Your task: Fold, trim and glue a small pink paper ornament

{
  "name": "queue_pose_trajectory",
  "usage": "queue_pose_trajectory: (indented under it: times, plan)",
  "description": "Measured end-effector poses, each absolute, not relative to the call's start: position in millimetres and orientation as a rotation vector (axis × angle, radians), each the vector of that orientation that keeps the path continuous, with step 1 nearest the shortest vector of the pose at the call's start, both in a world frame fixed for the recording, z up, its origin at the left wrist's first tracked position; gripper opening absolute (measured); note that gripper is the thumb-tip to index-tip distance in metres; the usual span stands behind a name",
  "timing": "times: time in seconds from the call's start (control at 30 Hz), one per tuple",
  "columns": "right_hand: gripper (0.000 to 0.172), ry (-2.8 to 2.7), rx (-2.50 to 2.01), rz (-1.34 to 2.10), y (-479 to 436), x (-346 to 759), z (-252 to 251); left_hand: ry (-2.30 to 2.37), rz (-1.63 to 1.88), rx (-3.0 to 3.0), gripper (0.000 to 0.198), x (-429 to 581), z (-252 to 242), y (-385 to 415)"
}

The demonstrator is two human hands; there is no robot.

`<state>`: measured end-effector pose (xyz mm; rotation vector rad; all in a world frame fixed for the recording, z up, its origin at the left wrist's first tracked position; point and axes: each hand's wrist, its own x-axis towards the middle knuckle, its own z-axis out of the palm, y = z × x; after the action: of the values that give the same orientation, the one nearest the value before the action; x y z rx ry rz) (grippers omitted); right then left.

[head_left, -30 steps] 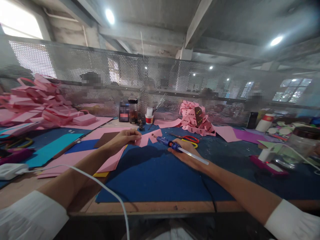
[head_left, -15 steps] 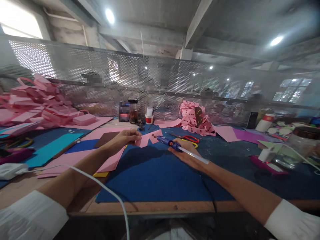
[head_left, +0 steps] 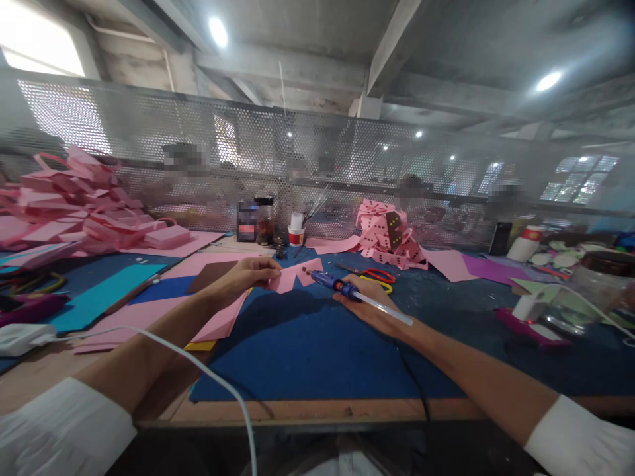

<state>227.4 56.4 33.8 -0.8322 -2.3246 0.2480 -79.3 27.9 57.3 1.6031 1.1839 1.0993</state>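
My left hand pinches the left end of a pink paper piece, which has a V-shaped notch along its edge. My right hand is wrapped round a blue glue gun with a clear glue stick sticking out of its back. The gun's nozzle meets the right part of the pink piece, by a small dark spot; whether it touches is too small to tell. Both hands are above the blue mat. Just beyond my right hand lie scissors with red and yellow handles.
Pink paper strips are heaped at the left. Pink dotted paper pieces are piled at the back, near a red-and-white cup. A white cable crosses over my left forearm. At the right stand a power strip and a jar.
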Motion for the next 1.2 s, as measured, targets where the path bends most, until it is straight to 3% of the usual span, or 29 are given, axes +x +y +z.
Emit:
queue_pose_trajectory:
  times: [0.67,0.97,1.2]
  plan:
    - [0.018,-2.331,-0.820,0.268,55.1,226.7,35.3,1.152,1.093,1.619,0.020,-82.5,54.6,30.2]
    - [0.026,-2.216,-0.818,0.255,63.8,226.1,26.7,1.173,1.097,1.634,0.016,-86.2,51.4,31.7]
    - [0.026,-2.241,-0.806,0.259,66.2,225.9,25.6,1.238,1.163,1.595,0.022,-90.1,48.2,35.4]
